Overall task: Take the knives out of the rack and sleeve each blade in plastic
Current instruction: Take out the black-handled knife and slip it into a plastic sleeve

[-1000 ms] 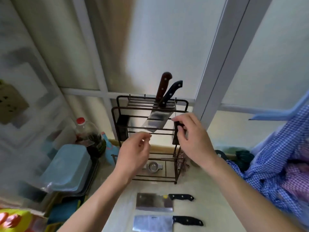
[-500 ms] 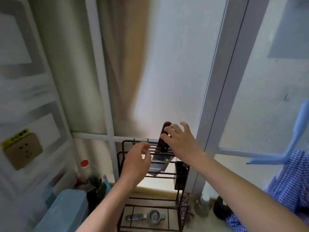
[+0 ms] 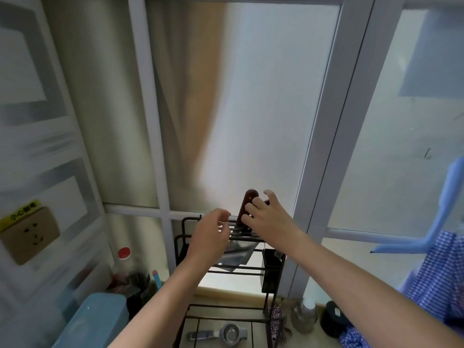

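Note:
A black wire knife rack [image 3: 180, 247] stands against the window. A brown-handled knife [image 3: 249, 199] sticks up from its top slots, and a broad steel blade [image 3: 238, 254] hangs below the top rails. My right hand [image 3: 268, 219] is at the handles, fingers spread against the brown handle. A sliver of a black handle [image 3: 267, 202] shows between thumb and fingers; the rest is hidden. My left hand [image 3: 211, 237] hovers at the rack's top rail, fingers loosely curled, holding nothing.
A bottle with a red cap [image 3: 124, 257] and a light blue tub [image 3: 95, 320] sit left of the rack. A metal squeezer [image 3: 221, 332] lies on the rack's lower shelf. To the right are a small jar [image 3: 305, 315] and blue checked cloth [image 3: 439, 272].
My view has tilted up, so the two cleavers on the counter have left the frame. My right hand rose from the rack's side holder to the knife handles. My left hand also rose.

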